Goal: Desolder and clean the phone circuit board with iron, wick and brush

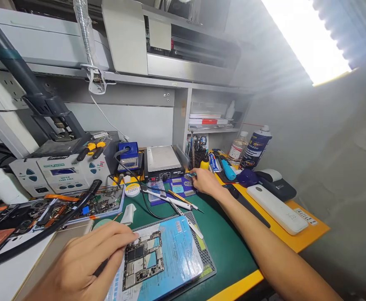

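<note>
A phone circuit board [142, 257] lies flat on a blue and white package [179, 251], on top of a grey perforated mat [210, 264]. My left hand [92, 259] rests at the board's left edge, thumb and index finger close together at its upper left corner; what lies between them, if anything, is hidden. Stretched forward to the back of the bench, my right hand [204, 180] has its fingers closed on a small dark object [190, 174], too small to name, beside the purple tray [181, 187].
White tweezers [191, 223], a soldering iron [167, 199] and a white round tin [132, 190] lie behind the package. A soldering station [64, 167] stands at left. A spray can [255, 147], bottle [237, 146] and white power bank [277, 209] are at right.
</note>
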`<state>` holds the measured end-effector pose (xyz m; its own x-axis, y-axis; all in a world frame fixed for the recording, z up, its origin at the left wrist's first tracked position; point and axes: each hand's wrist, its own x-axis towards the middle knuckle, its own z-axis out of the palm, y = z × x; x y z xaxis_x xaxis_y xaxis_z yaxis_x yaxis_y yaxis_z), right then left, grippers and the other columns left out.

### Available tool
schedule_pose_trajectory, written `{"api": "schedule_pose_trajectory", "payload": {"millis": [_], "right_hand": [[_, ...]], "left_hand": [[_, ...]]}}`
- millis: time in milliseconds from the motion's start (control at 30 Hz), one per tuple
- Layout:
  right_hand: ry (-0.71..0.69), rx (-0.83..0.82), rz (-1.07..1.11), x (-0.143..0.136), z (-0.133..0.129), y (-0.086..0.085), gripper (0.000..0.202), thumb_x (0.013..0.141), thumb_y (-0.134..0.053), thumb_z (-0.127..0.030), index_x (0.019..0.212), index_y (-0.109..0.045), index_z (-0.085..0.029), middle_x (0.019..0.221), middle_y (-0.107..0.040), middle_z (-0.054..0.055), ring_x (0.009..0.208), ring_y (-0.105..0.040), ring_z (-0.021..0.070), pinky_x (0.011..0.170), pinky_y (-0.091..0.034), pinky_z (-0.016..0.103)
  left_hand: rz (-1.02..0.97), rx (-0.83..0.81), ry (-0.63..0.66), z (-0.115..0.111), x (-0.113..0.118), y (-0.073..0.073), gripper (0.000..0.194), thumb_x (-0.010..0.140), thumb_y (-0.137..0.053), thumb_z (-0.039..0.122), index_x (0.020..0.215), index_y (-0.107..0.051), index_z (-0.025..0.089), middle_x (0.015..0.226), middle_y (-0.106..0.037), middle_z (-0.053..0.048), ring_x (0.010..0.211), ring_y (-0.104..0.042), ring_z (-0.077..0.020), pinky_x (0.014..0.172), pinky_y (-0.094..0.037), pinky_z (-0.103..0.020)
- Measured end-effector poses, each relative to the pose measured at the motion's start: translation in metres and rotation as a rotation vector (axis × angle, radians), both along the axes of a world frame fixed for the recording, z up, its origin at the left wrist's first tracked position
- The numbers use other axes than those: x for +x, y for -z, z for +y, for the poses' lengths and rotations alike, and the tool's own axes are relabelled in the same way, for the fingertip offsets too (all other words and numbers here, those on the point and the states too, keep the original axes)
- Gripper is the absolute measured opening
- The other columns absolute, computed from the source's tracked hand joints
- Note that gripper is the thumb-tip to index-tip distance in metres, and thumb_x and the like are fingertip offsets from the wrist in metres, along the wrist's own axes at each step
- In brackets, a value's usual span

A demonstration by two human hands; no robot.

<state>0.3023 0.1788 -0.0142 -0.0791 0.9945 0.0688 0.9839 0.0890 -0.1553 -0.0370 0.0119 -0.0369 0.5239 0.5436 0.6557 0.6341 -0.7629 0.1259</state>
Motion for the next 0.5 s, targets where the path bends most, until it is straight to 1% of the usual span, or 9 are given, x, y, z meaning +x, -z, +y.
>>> {"api": "schedule_pose_trajectory", "payload": {"millis": [100,233,400,500], "right_hand": [[0.005,-0.015,-0.005,0.0011,0.0002,-0.0004,0.034,0.108,-0.072,-0.037,0.136,-0.071,-0.019,0.139,-0.072,0.012,0.118,-0.073,0.0282,0.101,-0.064,0.051],[0.017,-0.021,-0.005,0.0006,-0.0004,-0.0003,0.034,0.108,-0.073,-0.037,0.137,-0.070,-0.019,0.140,-0.071,0.012,0.119,-0.073,0.0285,0.101,-0.064,0.051],[-0.030,-0.040,0.018,0.0001,-0.0038,-0.0018,0.036,0.108,-0.072,-0.038,0.140,-0.069,-0.021,0.143,-0.070,0.012,0.121,-0.073,0.0291,0.103,-0.063,0.052],[-0.022,-0.044,0.020,0.0000,-0.0048,-0.0027,0.036,0.108,-0.072,-0.038,0.138,-0.070,-0.020,0.140,-0.071,0.012,0.119,-0.073,0.0286,0.102,-0.063,0.052]], "left_hand": [[0.007,0.012,-0.001,0.0009,0.0017,0.0019,0.029,0.106,-0.052,0.017,0.126,-0.066,0.031,0.118,-0.078,0.000,0.106,-0.077,-0.0130,0.099,-0.055,-0.020],[-0.016,0.016,0.004,0.0014,0.0026,0.0024,0.028,0.105,-0.053,0.017,0.124,-0.067,0.032,0.116,-0.079,0.001,0.102,-0.078,-0.0124,0.096,-0.056,-0.019],[-0.010,0.019,0.002,0.0011,0.0008,0.0054,0.027,0.105,-0.053,0.018,0.124,-0.067,0.032,0.117,-0.078,0.002,0.104,-0.077,-0.0115,0.102,-0.053,-0.018],[-0.001,0.019,0.001,0.0017,-0.0006,0.0073,0.027,0.105,-0.053,0.018,0.124,-0.067,0.032,0.117,-0.078,0.002,0.106,-0.077,-0.0111,0.103,-0.053,-0.018]]}}
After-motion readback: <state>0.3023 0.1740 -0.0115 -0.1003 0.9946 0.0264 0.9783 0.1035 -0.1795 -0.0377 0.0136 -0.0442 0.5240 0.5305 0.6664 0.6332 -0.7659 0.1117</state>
